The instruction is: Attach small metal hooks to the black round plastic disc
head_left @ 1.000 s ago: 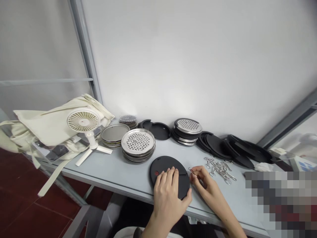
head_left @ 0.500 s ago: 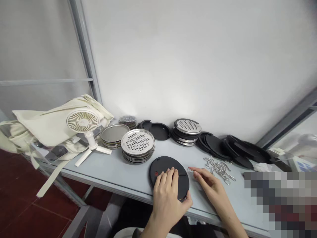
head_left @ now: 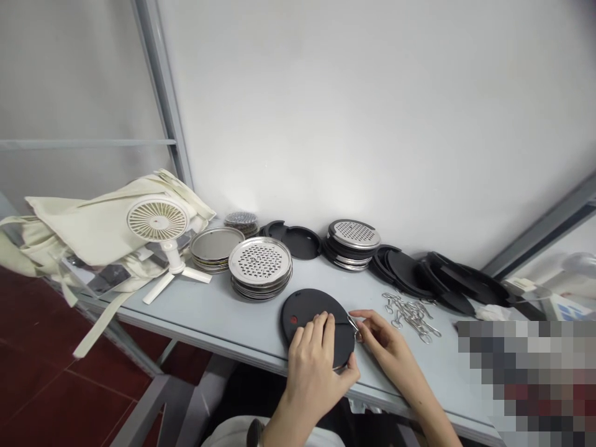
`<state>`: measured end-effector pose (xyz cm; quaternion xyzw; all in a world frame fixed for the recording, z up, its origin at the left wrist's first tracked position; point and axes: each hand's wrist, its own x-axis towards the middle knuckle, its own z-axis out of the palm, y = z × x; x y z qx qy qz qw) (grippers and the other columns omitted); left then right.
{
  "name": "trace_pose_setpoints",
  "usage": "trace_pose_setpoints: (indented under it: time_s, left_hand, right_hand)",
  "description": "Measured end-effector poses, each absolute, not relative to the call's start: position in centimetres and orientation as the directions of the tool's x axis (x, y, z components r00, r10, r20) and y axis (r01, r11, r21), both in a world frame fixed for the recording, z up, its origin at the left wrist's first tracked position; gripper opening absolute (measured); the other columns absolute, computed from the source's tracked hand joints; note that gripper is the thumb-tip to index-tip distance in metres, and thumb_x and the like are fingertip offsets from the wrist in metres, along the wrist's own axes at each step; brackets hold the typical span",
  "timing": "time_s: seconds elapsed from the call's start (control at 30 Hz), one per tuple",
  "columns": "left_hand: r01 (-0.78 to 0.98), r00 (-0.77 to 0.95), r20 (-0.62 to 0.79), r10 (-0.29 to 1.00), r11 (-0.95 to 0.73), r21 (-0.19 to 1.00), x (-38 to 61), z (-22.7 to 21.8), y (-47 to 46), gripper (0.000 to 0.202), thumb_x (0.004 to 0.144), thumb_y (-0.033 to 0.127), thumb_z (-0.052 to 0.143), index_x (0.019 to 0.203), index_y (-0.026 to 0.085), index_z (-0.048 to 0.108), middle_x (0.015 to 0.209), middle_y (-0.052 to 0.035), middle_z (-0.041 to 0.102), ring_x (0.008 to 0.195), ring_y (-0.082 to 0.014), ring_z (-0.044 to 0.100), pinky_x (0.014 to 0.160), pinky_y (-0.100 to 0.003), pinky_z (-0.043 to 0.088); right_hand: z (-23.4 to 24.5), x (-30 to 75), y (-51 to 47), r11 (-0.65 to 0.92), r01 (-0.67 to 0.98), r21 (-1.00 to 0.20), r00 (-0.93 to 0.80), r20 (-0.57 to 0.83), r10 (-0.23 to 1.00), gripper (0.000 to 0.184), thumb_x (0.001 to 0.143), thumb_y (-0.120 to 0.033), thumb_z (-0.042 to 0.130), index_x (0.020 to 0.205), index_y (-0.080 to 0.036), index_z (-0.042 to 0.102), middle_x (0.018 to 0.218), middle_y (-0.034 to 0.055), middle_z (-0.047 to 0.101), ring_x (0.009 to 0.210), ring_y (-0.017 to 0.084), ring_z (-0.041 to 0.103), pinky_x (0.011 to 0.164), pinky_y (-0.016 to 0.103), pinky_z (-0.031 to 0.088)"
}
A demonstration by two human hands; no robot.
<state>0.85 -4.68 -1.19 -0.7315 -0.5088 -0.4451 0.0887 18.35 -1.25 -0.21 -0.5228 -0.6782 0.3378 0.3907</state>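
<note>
A round black plastic disc-shaped case (head_left: 310, 302) with a red spot lies near the table's front edge. My left hand (head_left: 313, 354) rests over it, fingers on its top and thumb at its near right rim, gripping it. Pinched in my right hand (head_left: 382, 338) is a small metal wire clip (head_left: 357, 332), its tip at the case's right edge; whether it goes inside I cannot tell. Several similar wire clips (head_left: 414, 316) lie in a loose heap to the right of that hand.
Behind the case stand stacks of metal grater discs (head_left: 259, 261) and plain metal discs (head_left: 216, 244). A stack of black-rimmed graters (head_left: 356, 234) and black plastic covers (head_left: 410, 273) line the wall. A white fan (head_left: 158, 220) and cream bag (head_left: 93, 230) sit at the left.
My right hand has brought the wire clip leftward to the case's right edge and turned it. My left hand stays on the case. The view has shifted slightly.
</note>
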Motion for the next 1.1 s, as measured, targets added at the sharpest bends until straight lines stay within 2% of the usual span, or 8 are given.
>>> trace_pose_setpoints:
  time_s: [0.13,0.43,0.7,0.83,1.0,1.1]
  left_hand:
    - [0.824,0.088,0.741,0.666,-0.467,0.322,0.86,-1.29,-4.79,0.053,0.074,0.030,0.059,0.124,0.011,0.056,0.118,-0.0104,0.064,0.102,-0.0254,0.060,0.087,-0.039,0.046]
    - [0.827,0.095,0.742,0.663,-0.468,0.312,0.84,-1.42,-5.17,0.053,0.075,0.030,0.058,0.125,0.012,0.056,0.120,-0.0097,0.063,0.102,-0.0248,0.060,0.086,-0.038,0.045]
    - [0.826,0.091,0.748,0.658,-0.469,0.312,0.77,-1.26,-5.11,0.053,0.075,0.030,0.059,0.124,0.012,0.056,0.119,-0.0100,0.064,0.102,-0.0252,0.060,0.086,-0.039,0.045]
    - [0.822,0.093,0.746,0.659,-0.474,0.316,0.76,-1.21,-5.17,0.052,0.075,0.030,0.058,0.124,0.012,0.056,0.119,-0.0099,0.064,0.102,-0.0253,0.060,0.086,-0.039,0.045]
    - [0.821,0.091,0.748,0.658,-0.475,0.318,0.75,-1.28,-5.21,0.052,0.076,0.031,0.059,0.124,0.012,0.056,0.120,-0.0099,0.064,0.103,-0.0254,0.060,0.086,-0.039,0.045]
    - [0.823,0.094,0.748,0.657,-0.474,0.313,0.72,-1.25,-5.16,0.051,0.076,0.031,0.057,0.124,0.012,0.056,0.120,-0.0104,0.064,0.103,-0.0258,0.060,0.086,-0.039,0.045]
  right_hand:
    - [-0.50,18.25,-1.09,0.237,0.428,-0.872,-0.098,0.215,0.972,0.032,0.094,-0.045,0.047,0.114,-0.020,0.055,0.069,-0.0022,0.051,0.067,0.016,0.053,0.065,0.026,0.044]
    - [-0.61,18.43,-1.10,0.208,0.453,-0.867,-0.116,0.174,0.978,0.034,0.095,-0.047,0.044,0.115,-0.020,0.053,0.073,-0.0005,0.051,0.070,0.018,0.053,0.068,0.029,0.045]
    - [-0.01,18.32,-1.29,0.223,0.441,-0.869,-0.179,0.158,0.971,0.034,0.094,-0.044,0.049,0.117,-0.021,0.056,0.086,0.0037,0.064,0.082,0.020,0.059,0.076,0.030,0.048]
    - [-0.17,18.53,-1.01,0.217,0.416,-0.883,-0.156,0.166,0.974,0.036,0.091,-0.044,0.054,0.116,-0.020,0.057,0.086,0.0038,0.065,0.083,0.019,0.061,0.077,0.030,0.050]
    - [-0.35,18.65,-0.86,0.197,0.362,-0.911,-0.151,0.151,0.977,0.037,0.088,-0.045,0.058,0.114,-0.019,0.060,0.096,0.0070,0.067,0.093,0.022,0.063,0.084,0.033,0.051]
    - [-0.10,18.43,-1.06,0.215,0.372,-0.903,-0.140,0.175,0.975,0.035,0.089,-0.045,0.058,0.113,-0.020,0.059,0.092,0.0062,0.067,0.088,0.021,0.063,0.081,0.032,0.052]
